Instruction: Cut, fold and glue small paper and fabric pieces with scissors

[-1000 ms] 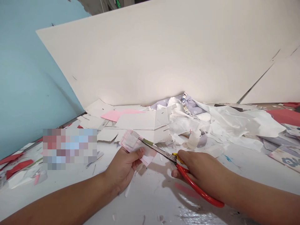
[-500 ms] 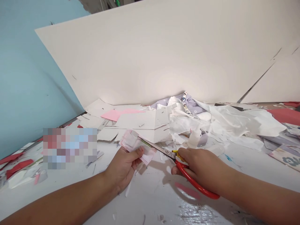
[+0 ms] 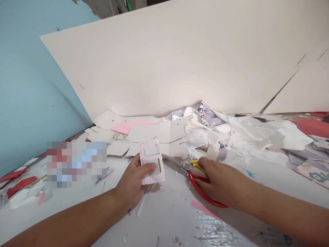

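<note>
Between thumb and fingers, my left hand (image 3: 135, 178) holds a small pale pink and white piece of layered paper (image 3: 151, 175) upright. A green strip (image 3: 159, 165) shows on its face, and a whitish rectangle lies across its upper part. My right hand (image 3: 218, 181) grips scissors (image 3: 183, 164) by their handles, red on the lower loop and yellow at the upper one. The blades point left, and their tips end close to the paper's right edge; whether they touch it I cannot tell.
Behind my hands lie grey cardboard pieces (image 3: 149, 133) and a pink sheet (image 3: 123, 127). Crumpled white material (image 3: 267, 132) and lilac cloth (image 3: 213, 117) are heaped to the right. Red scraps (image 3: 22, 186) lie left. A white board (image 3: 180, 61) leans at the back of the white table (image 3: 164, 226).
The piece of paper has turned more upright in my left hand. The scissor blades have come off its face to its right side, and the handles have shifted slightly left.
</note>
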Action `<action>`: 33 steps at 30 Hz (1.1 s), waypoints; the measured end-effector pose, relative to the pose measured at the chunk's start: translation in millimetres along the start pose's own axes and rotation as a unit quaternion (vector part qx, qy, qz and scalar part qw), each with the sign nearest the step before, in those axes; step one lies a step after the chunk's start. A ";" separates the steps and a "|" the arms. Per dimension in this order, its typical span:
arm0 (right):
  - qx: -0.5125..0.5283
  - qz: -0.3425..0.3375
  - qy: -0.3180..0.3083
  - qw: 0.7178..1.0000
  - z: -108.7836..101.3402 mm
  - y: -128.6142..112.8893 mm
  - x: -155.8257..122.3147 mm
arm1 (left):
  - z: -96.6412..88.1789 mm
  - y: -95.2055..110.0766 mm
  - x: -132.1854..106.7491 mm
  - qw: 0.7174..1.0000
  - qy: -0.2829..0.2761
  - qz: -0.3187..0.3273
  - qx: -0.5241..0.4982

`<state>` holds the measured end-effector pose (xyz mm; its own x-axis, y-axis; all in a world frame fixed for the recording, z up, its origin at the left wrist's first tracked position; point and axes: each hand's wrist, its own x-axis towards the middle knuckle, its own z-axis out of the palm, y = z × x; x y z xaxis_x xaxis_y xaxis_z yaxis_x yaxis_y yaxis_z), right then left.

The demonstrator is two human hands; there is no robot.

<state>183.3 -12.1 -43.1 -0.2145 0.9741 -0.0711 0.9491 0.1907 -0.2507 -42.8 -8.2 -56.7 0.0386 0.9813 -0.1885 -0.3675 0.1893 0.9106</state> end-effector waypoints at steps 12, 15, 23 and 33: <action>0.224 -0.198 0.100 0.949 4.7 -22.9 -8.9 | 19.9 -4.1 -11.7 0.997 -0.081 0.005 0.014; 0.405 -0.119 -0.018 0.906 13.0 -30.6 -7.8 | 22.6 -6.3 -17.4 0.992 -0.124 -0.019 0.022; 0.451 -0.094 -0.026 0.887 24.5 -32.1 -1.1 | 25.3 -8.7 -21.1 0.995 -0.087 -0.036 0.023; 0.369 -0.136 -0.034 0.919 24.3 -30.7 1.6 | 25.5 -9.0 -17.7 0.994 -0.110 -0.013 0.003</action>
<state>148.2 -19.3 -59.0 -0.4588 0.8877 0.0381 0.4476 0.2679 -0.8532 -16.5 -26.5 -52.2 0.2502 0.9597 -0.1277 -0.3584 0.2143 0.9086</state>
